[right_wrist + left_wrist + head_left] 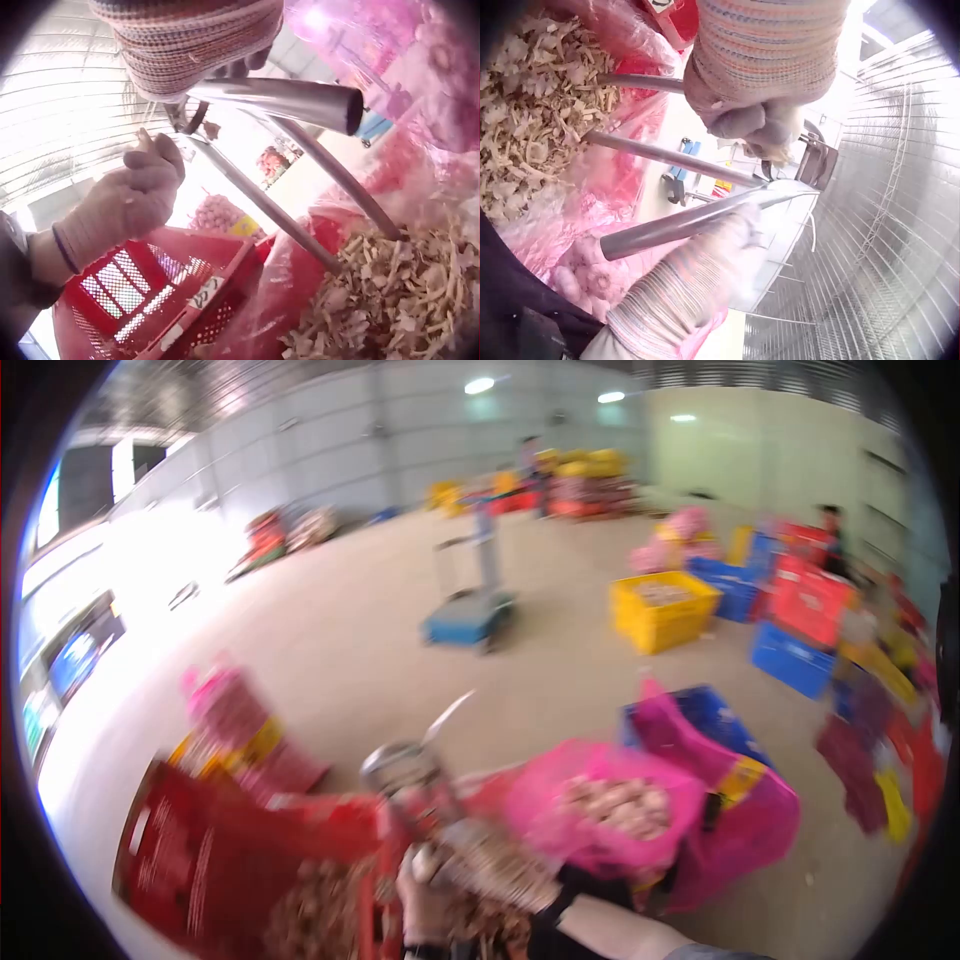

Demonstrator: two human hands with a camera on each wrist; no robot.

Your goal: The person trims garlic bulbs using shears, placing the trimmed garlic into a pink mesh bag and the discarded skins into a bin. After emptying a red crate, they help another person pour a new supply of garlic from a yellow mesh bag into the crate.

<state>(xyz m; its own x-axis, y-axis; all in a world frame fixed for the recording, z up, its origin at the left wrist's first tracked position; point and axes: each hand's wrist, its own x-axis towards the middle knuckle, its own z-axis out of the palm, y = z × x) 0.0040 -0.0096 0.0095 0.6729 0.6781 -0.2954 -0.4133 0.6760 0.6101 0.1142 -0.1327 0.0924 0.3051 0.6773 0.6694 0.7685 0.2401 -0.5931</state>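
A metal cutter with long tubular handles point(682, 225) stands over a heap of garlic trimmings point(540, 112). My gloved right hand point(202, 45) grips its upper handle point(292, 101); in the head view that hand point(500, 860) is blurred. My gloved left hand point(135, 195) is close to the cutter's blade end point(187, 120), fingers curled round a pale garlic bulb point(428, 863). The left wrist view shows the left hand point(765, 67) from behind, with most of the bulb hidden by the fingers. Garlic bulbs point(620, 805) fill a pink bag beside the right arm.
A red crate point(200, 860) stands at the left, with a full pink mesh bag point(235, 710) behind it. A blue platform scale point(465, 618) stands on the floor ahead. Yellow point(660, 615) and blue crates point(795, 660) line the right, where people are farther back.
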